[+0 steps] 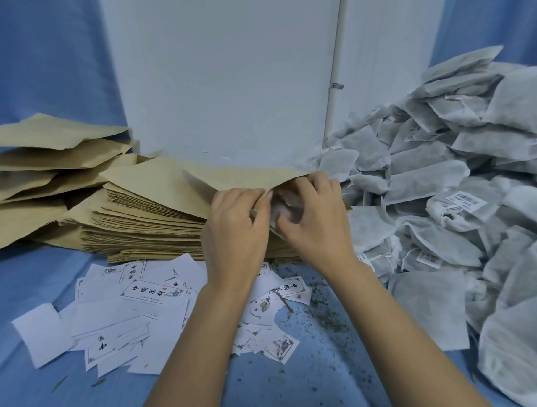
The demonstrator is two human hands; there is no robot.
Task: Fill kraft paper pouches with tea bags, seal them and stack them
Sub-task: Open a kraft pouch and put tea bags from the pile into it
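Observation:
A kraft paper pouch [174, 179] lies on top of a thick stack of flat pouches [145, 230], its mouth facing right. My left hand [234, 232] pinches the pouch's mouth edge and holds it apart. Just to its right, my right hand [314, 219] grips a white tea bag [281, 207] that sits partly inside that mouth. Fingers hide most of the tea bag. A large heap of grey-white tea bags [464, 201] covers the right side of the table.
Filled or loose kraft pouches [38, 170] pile up at the far left. White printed labels [136, 313] lie scattered on the blue tablecloth [315, 379] in front of the stack, with loose tea crumbs nearby. A white wall panel [224, 76] stands behind.

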